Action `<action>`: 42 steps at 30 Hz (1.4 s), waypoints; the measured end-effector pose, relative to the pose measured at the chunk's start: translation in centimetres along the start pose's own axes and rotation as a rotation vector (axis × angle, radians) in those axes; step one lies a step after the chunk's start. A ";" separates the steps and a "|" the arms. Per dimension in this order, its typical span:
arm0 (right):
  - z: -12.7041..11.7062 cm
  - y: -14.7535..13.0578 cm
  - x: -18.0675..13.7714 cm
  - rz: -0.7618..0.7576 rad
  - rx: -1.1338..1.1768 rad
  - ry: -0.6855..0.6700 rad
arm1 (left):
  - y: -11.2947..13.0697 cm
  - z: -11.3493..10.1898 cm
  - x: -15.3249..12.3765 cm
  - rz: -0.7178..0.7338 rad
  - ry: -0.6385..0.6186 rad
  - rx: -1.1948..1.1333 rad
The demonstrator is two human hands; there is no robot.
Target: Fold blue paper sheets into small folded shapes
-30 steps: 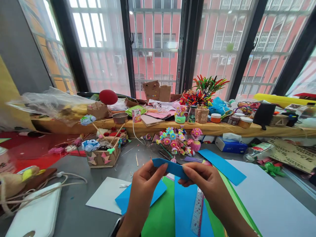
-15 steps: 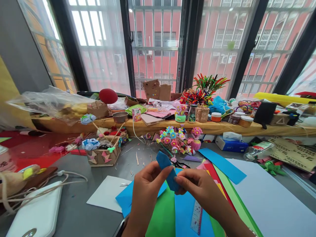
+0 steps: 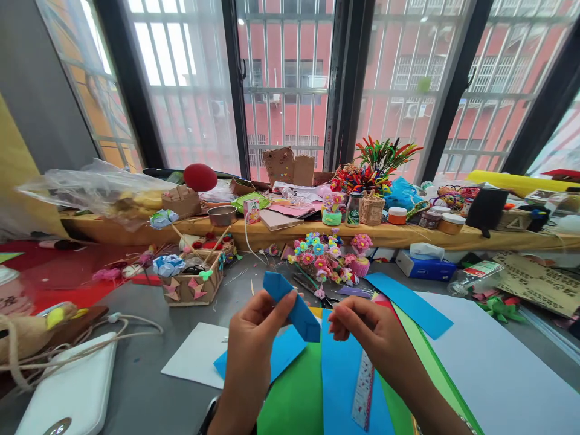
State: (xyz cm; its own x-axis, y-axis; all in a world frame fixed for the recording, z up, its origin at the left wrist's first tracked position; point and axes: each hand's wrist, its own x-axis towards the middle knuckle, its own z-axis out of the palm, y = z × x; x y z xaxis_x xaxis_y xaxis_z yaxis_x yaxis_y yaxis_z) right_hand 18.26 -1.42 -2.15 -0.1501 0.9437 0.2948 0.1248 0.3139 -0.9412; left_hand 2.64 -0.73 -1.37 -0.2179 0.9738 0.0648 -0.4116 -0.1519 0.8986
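Observation:
A folded strip of blue paper [image 3: 294, 307] is pinched between the thumb and fingers of my left hand [image 3: 259, 326]. It slants from upper left to lower right above the table. My right hand [image 3: 362, 323] is just to the right of the strip, apart from it, with its fingers curled in and nothing visible in them. Under both hands lie a green sheet [image 3: 294, 386] and a blue sheet [image 3: 338, 386]. A small patterned ruler [image 3: 363, 393] rests on the blue sheet. Another piece of blue paper [image 3: 287, 352] lies partly behind my left hand.
At left are a white power bank [image 3: 67, 386], a white card [image 3: 193, 356] and a cardboard basket [image 3: 193, 289]. Yarn flowers [image 3: 319, 260] stand beyond my hands. To the right are a loose blue strip [image 3: 410, 302], a large white sheet [image 3: 493, 362] and a tissue box [image 3: 426, 266].
My right hand has let go of the blue paper and moved slightly away to the right. My left hand has shifted left with the paper, which now shows more of its length.

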 end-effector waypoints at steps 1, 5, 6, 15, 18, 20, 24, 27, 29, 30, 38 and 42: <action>0.1 -0.1 -0.1 -0.011 -0.007 -0.021 | -0.1 0.2 -0.2 -0.004 -0.001 0.006; 0.5 -0.3 -0.4 -0.040 -0.068 -0.100 | -0.4 0.9 -0.8 -0.007 -0.021 0.045; 0.5 -0.3 -0.5 -0.047 -0.095 -0.094 | -0.4 0.9 -0.8 -0.004 -0.034 0.056; -0.3 -0.5 -0.3 -0.181 -0.218 0.078 | 0.2 0.5 -0.4 -0.067 -0.226 0.193; 0.3 -0.3 -0.5 -0.189 -0.184 0.121 | -0.2 0.7 -0.7 -0.056 -0.265 0.197; 0.6 -0.2 -0.6 -0.170 -0.158 0.162 | -0.4 0.8 -0.8 -0.064 -0.276 0.189; 0.7 -0.1 -0.6 -0.149 -0.141 0.202 | -0.2 0.7 -0.8 -0.086 -0.305 0.203; 0.6 -0.1 -0.6 -0.175 -0.177 0.211 | 0.1 0.6 -0.7 -0.093 -0.340 0.226; 0.7 0.0 -0.6 -0.194 -0.201 0.206 | 0.1 0.6 -0.7 -0.102 -0.333 0.224; 0.7 0.1 -0.6 -0.205 -0.212 0.207 | 0.0 0.6 -0.7 -0.111 -0.325 0.219; 0.7 0.7 -0.6 -0.533 -0.394 0.282 | -1.1 0.5 -0.1 -0.151 -0.402 0.223; 0.8 0.6 -0.5 -0.627 -0.468 0.308 | -0.8 0.5 -0.3 -0.126 -0.340 0.288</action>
State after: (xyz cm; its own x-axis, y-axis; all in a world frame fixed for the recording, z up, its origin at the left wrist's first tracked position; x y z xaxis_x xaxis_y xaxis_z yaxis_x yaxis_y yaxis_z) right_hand 17.61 -1.75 -3.02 -0.0612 0.5448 0.8363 0.5116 0.7366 -0.4424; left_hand 3.54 -0.81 -1.91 0.1406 0.9892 0.0426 -0.1428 -0.0223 0.9895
